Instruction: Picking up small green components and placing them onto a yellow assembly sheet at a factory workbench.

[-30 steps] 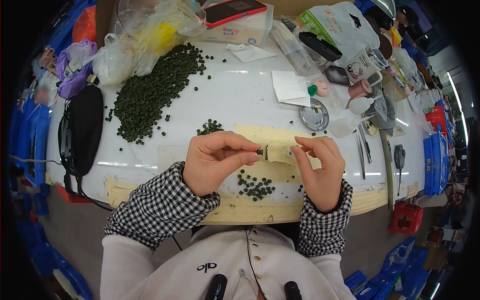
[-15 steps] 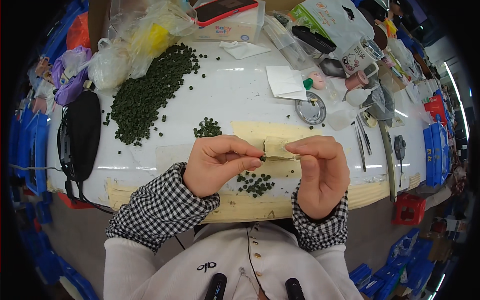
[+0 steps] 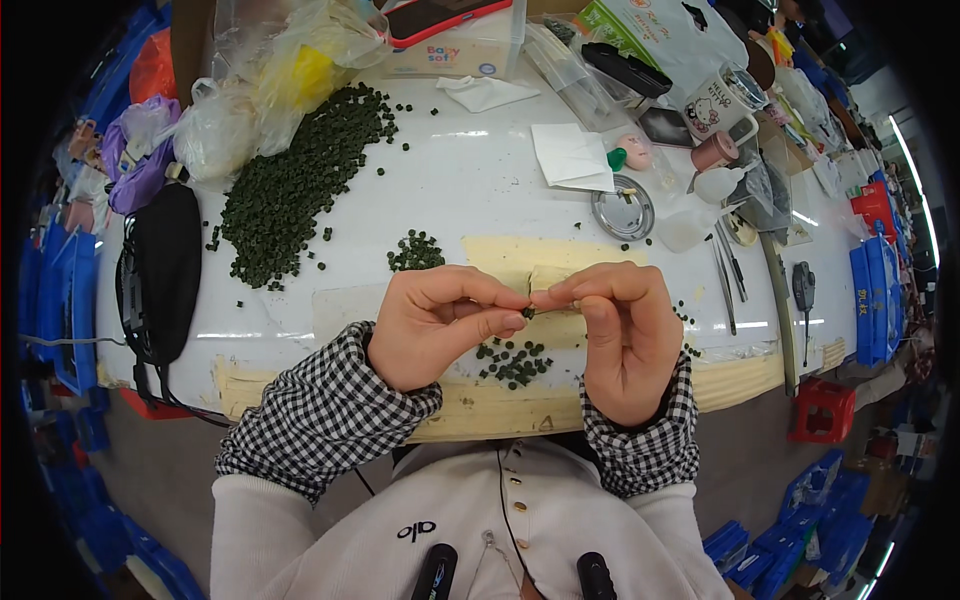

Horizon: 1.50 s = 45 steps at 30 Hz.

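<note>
Between the thumb and index finger of my left hand (image 3: 430, 328) is a small dark green piece (image 3: 528, 313), only partly visible. My right hand (image 3: 628, 345) is closed in a pinch close by, its fingertips almost meeting the left ones. A thin stick-like tool (image 3: 560, 308) lies in that pinch, mostly covered by the fingers. Just beyond the fingertips is a pale yellow block (image 3: 550, 274) on the table. Nearer me lies a loose group of dark green pieces (image 3: 516, 364), and another small heap (image 3: 415, 252) sits beyond my left hand.
A large heap of dark green pieces (image 3: 290, 190) spreads at the far left, beside plastic bags (image 3: 215, 135) and a black pouch (image 3: 160, 275). Toward the right are a round metal dish (image 3: 622, 210), white tissues (image 3: 570, 157), tweezers (image 3: 724, 285) and a mug (image 3: 715, 105).
My right hand has moved left, bringing its fingertips close to the left ones and covering more of the thin tool. My left hand has stayed nearly in place.
</note>
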Motion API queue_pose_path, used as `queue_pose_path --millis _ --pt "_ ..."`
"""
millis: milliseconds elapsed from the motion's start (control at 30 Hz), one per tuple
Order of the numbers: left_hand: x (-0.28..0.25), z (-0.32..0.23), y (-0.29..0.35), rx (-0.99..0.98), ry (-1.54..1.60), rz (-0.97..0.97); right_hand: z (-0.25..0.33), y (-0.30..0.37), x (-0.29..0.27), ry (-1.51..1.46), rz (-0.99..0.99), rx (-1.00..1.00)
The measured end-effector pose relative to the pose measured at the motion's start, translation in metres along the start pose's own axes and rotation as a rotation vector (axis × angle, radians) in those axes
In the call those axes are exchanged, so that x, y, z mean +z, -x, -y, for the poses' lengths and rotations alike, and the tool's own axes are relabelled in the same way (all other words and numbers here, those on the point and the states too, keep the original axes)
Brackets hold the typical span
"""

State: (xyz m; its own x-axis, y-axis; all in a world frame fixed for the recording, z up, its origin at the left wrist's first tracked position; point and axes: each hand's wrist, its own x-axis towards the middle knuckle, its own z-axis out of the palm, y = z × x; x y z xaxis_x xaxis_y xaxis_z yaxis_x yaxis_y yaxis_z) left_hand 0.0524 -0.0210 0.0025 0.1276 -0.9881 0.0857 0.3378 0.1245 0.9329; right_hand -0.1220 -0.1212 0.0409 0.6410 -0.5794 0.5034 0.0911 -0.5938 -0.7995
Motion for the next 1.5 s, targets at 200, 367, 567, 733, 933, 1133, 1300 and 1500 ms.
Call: queue_pose_path --millis 200,367,567,733,933,1133,1300,1500 --pt "0.001 0.0 0.0 0.022 -0.022 -0.021 0.001 0.0 0.001 0.004 0.008 0.003" --pt "0.002 0.0 0.0 0.02 -0.022 -0.03 0.003 0.002 -0.001 -0.095 -0.149 0.044" --pt "0.0 0.0 0.001 0.015 0.005 -0.03 -0.005 0.002 -0.018 0.53 -0.167 0.016" --pt "0.002 0.0 -0.001 0.029 0.001 -0.035 -0.017 0.004 -0.017 0.678 -0.056 -0.044" --pt "0.002 0.001 -0.001 0.096 -0.057 -0.085 -0.012 0.004 -0.015 0.677 -0.092 -0.083" --pt "-0.001 0.002 0.001 0.13 0.008 -0.098 0.015 0.014 0.0 0.335 0.039 -0.031" --pt "0.0 0.0 0.0 0.142 -0.004 -0.089 0.009 0.019 0.012 0.195 0.088 0.016" --pt "-0.003 0.002 0.002 0.15 -0.037 -0.082 0.002 0.02 0.014 0.049 0.115 0.048"
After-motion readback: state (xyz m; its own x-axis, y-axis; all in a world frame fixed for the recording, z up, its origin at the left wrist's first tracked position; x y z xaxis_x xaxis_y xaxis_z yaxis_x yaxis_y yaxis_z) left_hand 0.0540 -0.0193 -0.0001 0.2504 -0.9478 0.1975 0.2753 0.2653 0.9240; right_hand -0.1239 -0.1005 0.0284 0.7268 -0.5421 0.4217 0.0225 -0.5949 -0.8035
